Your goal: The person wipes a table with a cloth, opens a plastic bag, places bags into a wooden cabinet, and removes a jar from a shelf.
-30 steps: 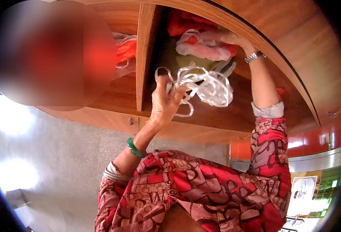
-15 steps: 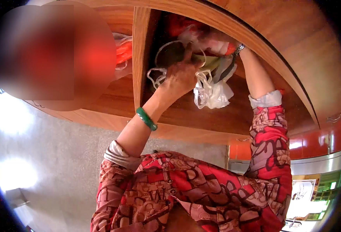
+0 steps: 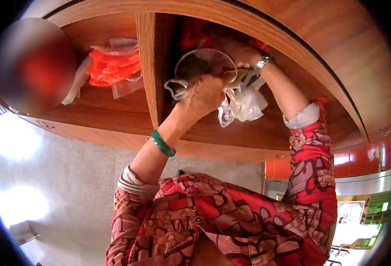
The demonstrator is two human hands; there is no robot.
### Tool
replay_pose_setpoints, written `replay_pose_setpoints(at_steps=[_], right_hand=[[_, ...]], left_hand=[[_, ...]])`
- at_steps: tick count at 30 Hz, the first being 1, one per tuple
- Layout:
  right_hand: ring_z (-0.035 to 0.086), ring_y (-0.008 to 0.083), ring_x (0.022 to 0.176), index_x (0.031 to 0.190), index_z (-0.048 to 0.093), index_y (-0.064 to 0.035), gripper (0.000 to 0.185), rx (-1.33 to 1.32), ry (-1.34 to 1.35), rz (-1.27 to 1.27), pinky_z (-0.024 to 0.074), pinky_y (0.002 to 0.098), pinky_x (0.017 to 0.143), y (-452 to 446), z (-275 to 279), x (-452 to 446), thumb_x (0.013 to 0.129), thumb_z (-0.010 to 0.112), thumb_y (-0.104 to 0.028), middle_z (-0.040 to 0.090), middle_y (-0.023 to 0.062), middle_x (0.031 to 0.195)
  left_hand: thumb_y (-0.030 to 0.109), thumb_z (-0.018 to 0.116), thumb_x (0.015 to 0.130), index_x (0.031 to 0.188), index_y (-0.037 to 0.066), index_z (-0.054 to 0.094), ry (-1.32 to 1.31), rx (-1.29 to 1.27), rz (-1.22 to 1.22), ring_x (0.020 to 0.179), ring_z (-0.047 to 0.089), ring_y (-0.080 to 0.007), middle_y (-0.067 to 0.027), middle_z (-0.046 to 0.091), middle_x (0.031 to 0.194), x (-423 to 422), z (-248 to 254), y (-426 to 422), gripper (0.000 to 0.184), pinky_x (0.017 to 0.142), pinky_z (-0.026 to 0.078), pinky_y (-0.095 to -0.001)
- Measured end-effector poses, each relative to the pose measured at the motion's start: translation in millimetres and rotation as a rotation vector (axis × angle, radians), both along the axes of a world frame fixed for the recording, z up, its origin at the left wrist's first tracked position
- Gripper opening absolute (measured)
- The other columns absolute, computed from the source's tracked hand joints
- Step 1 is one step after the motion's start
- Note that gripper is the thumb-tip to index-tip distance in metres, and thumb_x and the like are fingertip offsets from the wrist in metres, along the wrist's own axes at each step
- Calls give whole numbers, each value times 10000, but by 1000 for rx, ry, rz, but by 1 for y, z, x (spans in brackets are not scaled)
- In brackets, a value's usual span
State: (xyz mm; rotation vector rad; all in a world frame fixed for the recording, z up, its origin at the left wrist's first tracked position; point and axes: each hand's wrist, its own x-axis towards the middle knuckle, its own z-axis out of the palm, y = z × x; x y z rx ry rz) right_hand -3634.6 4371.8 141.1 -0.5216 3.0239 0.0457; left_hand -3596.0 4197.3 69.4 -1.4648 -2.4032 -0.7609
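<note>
My left hand [image 3: 204, 94], below a green bangle [image 3: 162, 143], is closed with its fingers curled around crumpled white plastic bags [image 3: 251, 105]. Thin bag loops stick out on either side of the fist. Just beyond the knuckles rises a thin, pale round rim [image 3: 204, 50]; I cannot tell what it belongs to. My right hand [image 3: 243, 55], with a silver watch [image 3: 263, 64] at its wrist, reaches deeper into the same wooden compartment. Its fingers are lost in shadow near dark red material [image 3: 191, 34] at the back.
A wooden divider [image 3: 146, 71] separates this compartment from the left one, where bright orange-red plastic bags [image 3: 113, 66] lie. The curved wooden edge [image 3: 266, 22] passes above my right arm. A blurred patch covers the far left. Grey floor [image 3: 80, 177] shows below the furniture.
My right hand has come left, towards my left hand, and more of it shows. The left hand's extended finger has curled in. The view has shifted, uncovering the orange-red bags.
</note>
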Motion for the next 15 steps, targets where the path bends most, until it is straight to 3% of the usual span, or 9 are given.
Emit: replay_pose_setpoints(at_steps=[3, 4, 7, 8, 9, 11, 12, 13, 15], right_hand=[[426, 265, 1151, 1299, 357, -95, 582, 21, -41, 35, 330, 329, 979, -3, -16, 3, 787, 578, -262, 428, 123, 1280], [429, 264, 1148, 1298, 359, -94, 575, 16, -50, 43, 332, 329, 978, -1, -18, 1, 792, 574, -262, 430, 121, 1279], [439, 262, 1139, 1293, 365, -91, 554, 15, -52, 74, 337, 328, 974, -2, -21, -3, 805, 563, -262, 438, 115, 1273], [442, 261, 1136, 1292, 367, -90, 547, 8, -54, 82, 339, 328, 972, -3, -22, -4, 810, 560, -262, 441, 113, 1272], [445, 260, 1133, 1290, 368, -89, 540, 2, -47, 96, 340, 328, 971, -2, -21, -7, 814, 556, -261, 443, 111, 1270], [451, 258, 1128, 1287, 372, -87, 526, -3, -29, 124, 344, 327, 968, -1, -21, -10, 824, 548, -261, 448, 106, 1266], [454, 257, 1125, 1286, 374, -86, 519, -4, -15, 138, 345, 327, 967, 1, -21, -13, 828, 545, -261, 451, 104, 1265], [457, 256, 1122, 1284, 376, -85, 512, -20, 14, 160, 347, 326, 966, 2, -19, -14, 833, 541, -261, 454, 102, 1263], [463, 255, 1116, 1281, 380, -83, 498, -55, 69, 190, 351, 326, 963, 4, -15, -12, 842, 534, -260, 459, 98, 1259]], left_hand=[[53, 529, 656, 1054, 89, 537, -46, 215, -45, 610, 590, -344, -171, 600, 687, -7, -4, -1, 400, 566, 480, -425], [43, 537, 660, 1005, 68, 530, -96, 49, 16, 682, 592, -347, -174, 603, 780, -7, -2, 0, 345, 604, 484, -423], [41, 536, 666, 974, 55, 519, -127, 179, -26, 748, 581, -363, -182, 590, 875, -11, -7, -11, 309, 642, 480, -435], [181, 584, 747, 1133, 39, 506, -71, 266, -122, 704, 578, -371, -219, 587, 855, -16, -11, -18, 419, 593, 469, -431], [181, 584, 747, 1133, 39, 506, -75, 255, -123, 704, 578, -371, -219, 587, 855, -15, -15, -20, 419, 593, 469, -431], [154, 614, 747, 1095, 21, 514, -102, 459, -60, 782, 566, -391, -215, 579, 921, -8, -14, -23, 386, 627, 476, -419], [121, 640, 745, 1055, 15, 526, -158, 463, -4, 783, 600, -339, -187, 597, 915, 1, -9, -28, 348, 629, 486, -393], [121, 640, 745, 1055, 15, 526, -161, 459, -14, 783, 600, -339, -187, 597, 915, 5, -15, -28, 348, 629, 486, -393], [139, 623, 704, 935, 25, 524, -397, 641, -62, 773, 551, -389, -202, 571, 929, 8, -24, -26, 276, 615, 464, -414]])
